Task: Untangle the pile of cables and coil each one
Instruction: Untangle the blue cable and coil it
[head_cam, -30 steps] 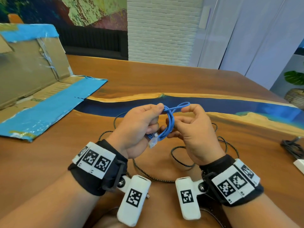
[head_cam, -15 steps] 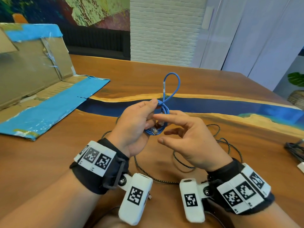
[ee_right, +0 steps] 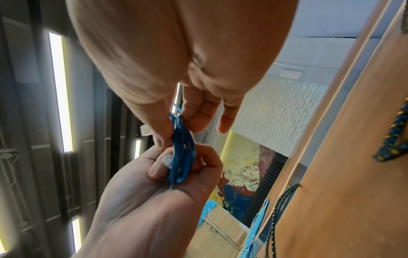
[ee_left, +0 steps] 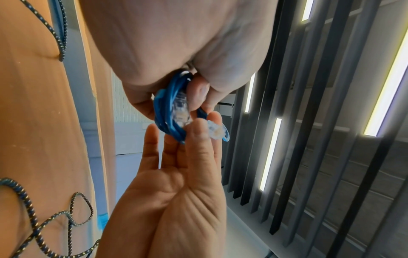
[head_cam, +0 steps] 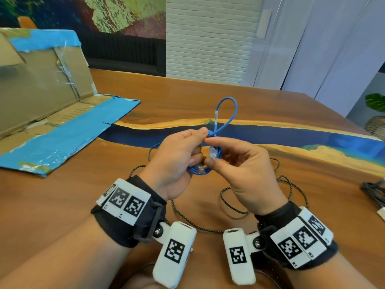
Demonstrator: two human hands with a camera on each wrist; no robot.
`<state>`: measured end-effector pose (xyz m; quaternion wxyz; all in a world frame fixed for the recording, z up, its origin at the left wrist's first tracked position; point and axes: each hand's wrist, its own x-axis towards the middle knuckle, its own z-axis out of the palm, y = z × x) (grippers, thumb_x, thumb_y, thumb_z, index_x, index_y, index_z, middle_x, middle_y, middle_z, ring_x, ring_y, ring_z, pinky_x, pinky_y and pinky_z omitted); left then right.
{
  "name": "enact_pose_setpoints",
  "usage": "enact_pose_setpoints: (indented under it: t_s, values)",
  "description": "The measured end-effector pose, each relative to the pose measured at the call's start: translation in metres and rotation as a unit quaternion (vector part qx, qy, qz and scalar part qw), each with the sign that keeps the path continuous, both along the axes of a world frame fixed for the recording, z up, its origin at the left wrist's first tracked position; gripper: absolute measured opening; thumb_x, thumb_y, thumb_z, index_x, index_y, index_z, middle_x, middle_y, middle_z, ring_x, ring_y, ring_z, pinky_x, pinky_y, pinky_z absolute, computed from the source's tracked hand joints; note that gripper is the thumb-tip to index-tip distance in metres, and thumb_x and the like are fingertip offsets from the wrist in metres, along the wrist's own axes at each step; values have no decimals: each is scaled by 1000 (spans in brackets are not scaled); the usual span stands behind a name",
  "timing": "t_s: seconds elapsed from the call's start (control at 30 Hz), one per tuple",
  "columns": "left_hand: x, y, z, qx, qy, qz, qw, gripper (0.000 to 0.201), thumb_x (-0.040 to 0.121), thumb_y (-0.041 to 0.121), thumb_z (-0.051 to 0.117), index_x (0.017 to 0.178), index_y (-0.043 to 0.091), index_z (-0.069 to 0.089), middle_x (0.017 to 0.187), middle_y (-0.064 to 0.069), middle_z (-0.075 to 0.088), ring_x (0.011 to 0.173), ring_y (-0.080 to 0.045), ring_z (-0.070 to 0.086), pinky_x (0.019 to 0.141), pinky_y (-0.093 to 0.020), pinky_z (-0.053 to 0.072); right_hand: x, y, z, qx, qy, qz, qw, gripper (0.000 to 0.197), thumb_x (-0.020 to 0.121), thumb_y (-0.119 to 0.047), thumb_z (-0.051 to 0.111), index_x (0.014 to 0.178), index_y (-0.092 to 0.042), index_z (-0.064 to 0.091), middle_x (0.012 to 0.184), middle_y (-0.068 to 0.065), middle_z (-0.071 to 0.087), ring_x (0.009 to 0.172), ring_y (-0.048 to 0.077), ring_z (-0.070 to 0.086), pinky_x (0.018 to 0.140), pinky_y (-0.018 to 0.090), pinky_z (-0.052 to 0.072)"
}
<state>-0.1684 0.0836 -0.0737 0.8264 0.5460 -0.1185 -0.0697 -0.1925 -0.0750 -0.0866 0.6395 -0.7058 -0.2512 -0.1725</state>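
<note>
Right now I hold my left hand [head_cam: 175, 161] and my right hand [head_cam: 248, 170] close together, up above the brown surface [head_cam: 208, 94]. Between them is the blue cable [head_cam: 226, 113], wound into a small bunch. My left hand has its fingers curled around the bunch. My right hand pinches the same bunch between thumb and first finger, and its other fingers are spread out loose. One loop of the blue cable sticks up above my fingers. A clear plug [head_cam: 212, 152] at one end shows between my two hands, and a second clear plug [head_cam: 200, 168] peeks out low down by my left palm.

Under my hands a black braided cable [head_cam: 233, 208] lies on the surface in loose, messy curves. A flat cardboard box [head_cam: 41, 84] with blue tape lies far off to the left. At the right edge I see a bit of another dark cable [head_cam: 373, 190].
</note>
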Motion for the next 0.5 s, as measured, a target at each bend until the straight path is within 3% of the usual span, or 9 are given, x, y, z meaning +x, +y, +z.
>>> enact_pose_setpoints:
  t_s: [0.1, 0.2, 0.27, 0.33, 0.4, 0.5]
  values:
    - [1, 0, -1, 0, 0, -3, 1000, 28, 105, 23, 53, 80, 14, 63, 58, 2, 29, 49, -10, 26, 64, -29, 34, 1, 2, -1, 18, 7, -1, 1000, 23, 85, -5, 74, 108, -9, 76, 97, -4, 78, 91, 6, 72, 77, 21, 56]
    - [8, 2, -6, 1, 23, 36, 999, 31, 105, 23, 53, 77, 16, 67, 55, 5, 28, 47, -9, 26, 65, -28, 38, 3, -2, 0, 17, 29, -21, 999, 21, 81, -25, 74, 100, -18, 79, 122, 3, 68, 123, 12, 60, 91, 29, 57]
    - [16, 7, -9, -1, 50, 79, 996, 24, 105, 22, 53, 90, 10, 67, 54, 7, 25, 46, -10, 24, 67, -31, 36, 3, -9, 7, 57, 12, -17, 998, 14, 85, -33, 71, 94, -25, 78, 116, -4, 70, 126, 15, 60, 100, 32, 53]
    - [24, 14, -11, -12, 79, 108, 991, 23, 106, 23, 51, 104, 5, 65, 54, 7, 23, 46, -10, 22, 70, -32, 34, 1, -18, 19, 170, 18, 37, 985, 16, 94, -32, 62, 95, -19, 70, 87, 0, 70, 95, 23, 70, 97, 42, 54]
    - [27, 17, -11, -27, 88, 115, 989, 25, 107, 23, 50, 107, 4, 66, 53, 8, 23, 46, -10, 22, 74, -34, 35, -2, -26, 29, 208, 12, 45, 977, 17, 101, -25, 49, 96, -13, 61, 66, 0, 53, 63, 21, 56, 77, 41, 57]
    - [23, 11, -5, -9, 62, 107, 992, 23, 107, 21, 50, 99, 7, 67, 54, 7, 24, 46, -10, 25, 67, -31, 41, -3, -32, 36, 173, 8, 13, 985, 22, 106, -19, 44, 93, -14, 61, 60, 1, 33, 49, 16, 31, 52, 30, 40]
